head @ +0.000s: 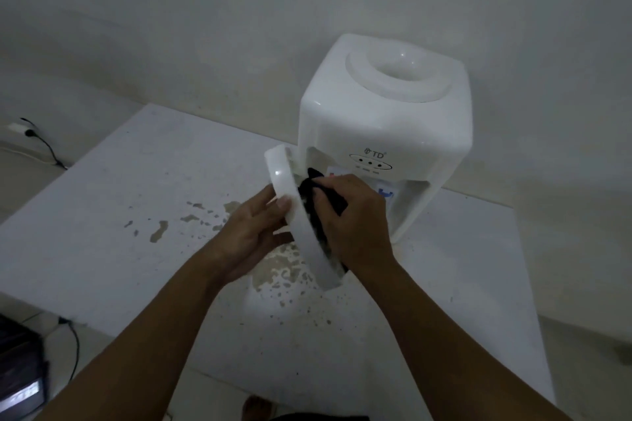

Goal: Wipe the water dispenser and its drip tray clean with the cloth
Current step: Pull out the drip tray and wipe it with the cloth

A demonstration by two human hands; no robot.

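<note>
Two hands meet over a white table (102, 215), just in front of the dispenser (383, 126). The left hand (249, 232) holds the white drip tray (294, 212) lifted and tilted on edge, thumb pressed on its outer face and fingers curled behind. The right hand (352, 219) bunches a dark cloth (318, 195) in curled fingers against the tray's inner side, hiding most of that side. Water puddles and drops (273, 270) lie on the table beneath the hands. A blue tap (386, 194) shows past the right knuckles. At the far left a plug and cable (41, 143) run along the floor; a dark box (20, 369) sits at lower left. "TD" is printed on the dispenser front, above three small lamps whose captions are too small to read.
</note>
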